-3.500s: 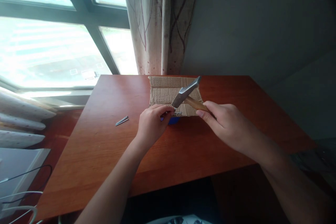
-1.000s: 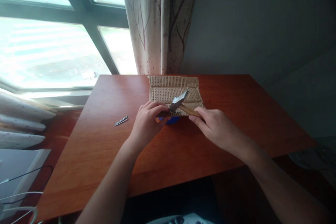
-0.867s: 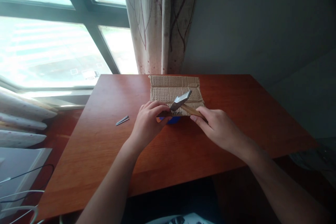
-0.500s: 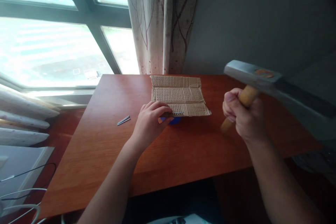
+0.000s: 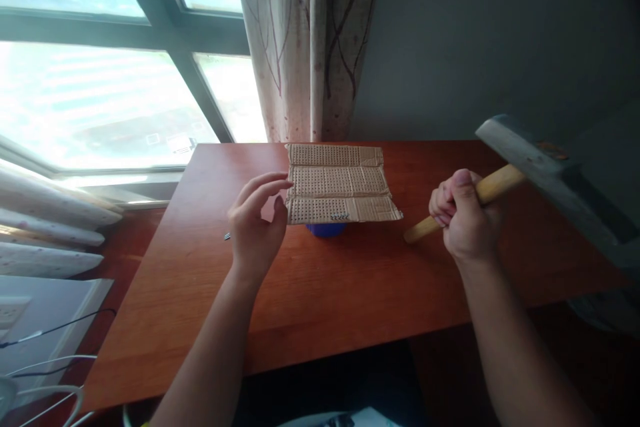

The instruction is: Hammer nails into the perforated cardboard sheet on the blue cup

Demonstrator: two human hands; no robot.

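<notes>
- Brown cardboard (image 5: 325, 180), dotted with rows of holes, lies over the reddish table (image 5: 350, 300), a blue object (image 5: 326, 229) showing beneath its near edge.
- Small metal pieces (image 5: 340, 217) sit along that edge.
- Left of the cardboard, the left hand (image 5: 256, 223) curves, thumb and fingers parted; I can't tell whether its fingertips touch the edge.
- Right of the cardboard, the right hand (image 5: 470, 220) closes round a wood-handled hammer (image 5: 525, 155).
- Beyond the cardboard hangs a patterned curtain (image 5: 297, 47).
</notes>
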